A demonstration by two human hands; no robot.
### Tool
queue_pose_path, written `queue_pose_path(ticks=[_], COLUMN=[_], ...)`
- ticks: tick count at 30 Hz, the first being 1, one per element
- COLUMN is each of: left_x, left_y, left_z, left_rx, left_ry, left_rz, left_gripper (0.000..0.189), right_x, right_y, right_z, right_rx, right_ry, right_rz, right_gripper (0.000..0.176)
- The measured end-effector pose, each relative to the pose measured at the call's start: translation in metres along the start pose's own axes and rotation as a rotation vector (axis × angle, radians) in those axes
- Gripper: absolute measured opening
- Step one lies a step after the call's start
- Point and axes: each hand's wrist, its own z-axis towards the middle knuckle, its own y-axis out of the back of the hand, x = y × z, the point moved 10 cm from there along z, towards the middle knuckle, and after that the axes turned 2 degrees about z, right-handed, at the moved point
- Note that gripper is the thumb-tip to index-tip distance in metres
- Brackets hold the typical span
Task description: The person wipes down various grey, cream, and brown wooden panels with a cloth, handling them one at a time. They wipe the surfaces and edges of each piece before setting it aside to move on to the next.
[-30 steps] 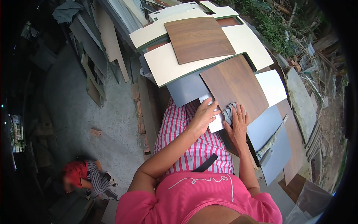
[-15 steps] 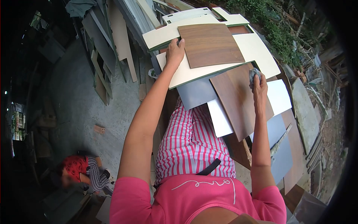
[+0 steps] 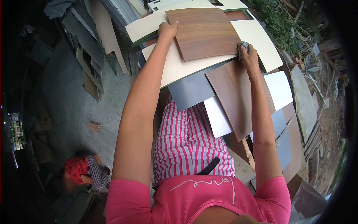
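A brown wood-grain panel (image 3: pixel 207 33) lies on top of a pile of cream boards. My left hand (image 3: pixel 168 30) grips its left edge, thumb against the side and the other fingers partly hidden. At its lower right corner, my right hand (image 3: pixel 250 59) is closed around a crumpled grey cloth (image 3: pixel 243 45), which is against the panel's edge. Below my right hand, a second wood-grain panel (image 3: pixel 231 97) lies tilted over a white sheet (image 3: pixel 217 118) and a grey panel (image 3: pixel 194 89). A large cream board (image 3: pixel 164 67) with a dark green edge sits under the top panel.
Boards (image 3: pixel 89 41) lean upright at the left. A hollow brick (image 3: pixel 94 127) lies on the concrete floor. Another person in red (image 3: pixel 76 168) crouches at lower left. More panels (image 3: pixel 292 138) are stacked at right, with plants (image 3: pixel 274 33) and debris beyond.
My right hand has moved up and left with the cloth, from the lower wood-grain panel to the upper one's corner. My left hand stays at the upper panel's left edge. The view has shifted slightly.
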Motion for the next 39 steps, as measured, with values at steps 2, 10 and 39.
queue_pose_path(ticks=[2, 10, 39], left_x=[-0.021, -0.052, 0.059], left_y=[0.006, -0.006, -0.134], left_z=[-0.017, -0.152, -0.291], left_rx=[0.038, 0.370, 0.628], left_ry=[-0.047, -0.106, 0.113], left_rz=[-0.191, -0.789, -0.383], left_gripper=[0.043, 0.037, 0.041], right_x=[-0.008, -0.036, -0.101], right_y=[-0.001, 0.021, 0.153], right_z=[-0.001, -0.036, -0.154], right_rx=[0.011, 0.096, -0.325], right_ry=[-0.018, -0.190, -0.172], right_rz=[0.102, 0.382, -0.364], right_gripper=[0.040, 0.036, 0.030])
